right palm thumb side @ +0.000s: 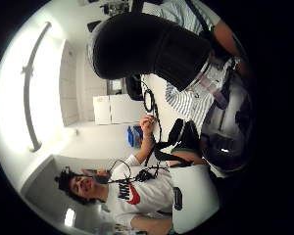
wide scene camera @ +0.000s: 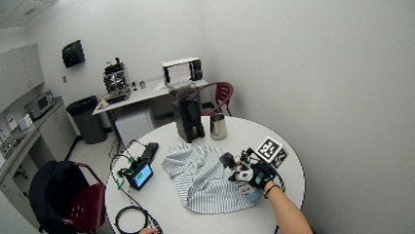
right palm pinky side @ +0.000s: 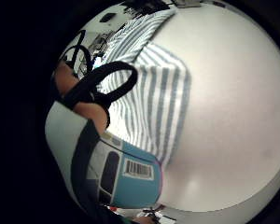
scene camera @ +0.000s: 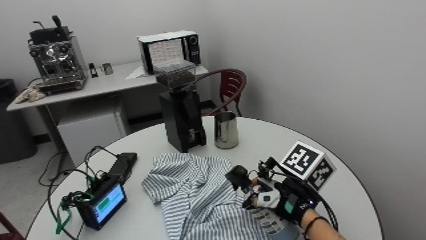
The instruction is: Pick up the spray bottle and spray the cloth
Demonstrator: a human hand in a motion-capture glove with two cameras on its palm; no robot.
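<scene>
Gloved hand (scene camera: 273, 199) grips spray bottle (scene camera: 247, 186), nozzle twd striped cloth (scene camera: 193, 192).

- A striped cloth (right palm pinky side: 154, 100), grey-blue bands on white, lies spread on the white counter (right palm pinky side: 233, 102), with one folded edge lying over the rest of it.
- Close against the palm sits a spray bottle (right palm pinky side: 126, 175): a pale body with a blue label, a white patch carrying a barcode (right palm pinky side: 138, 169), and a dark rounded window shape printed beside it.
- A bare finger of the right hand (right palm pinky side: 86, 105) lies just beside the bottle, a black strap loop arching over it and across the cloth.
- The bottle's label end sits over the cloth's edge; whether the two touch cannot be told.
- Beyond the cloth, dark objects stand at the counter's edge, too small to name.
</scene>
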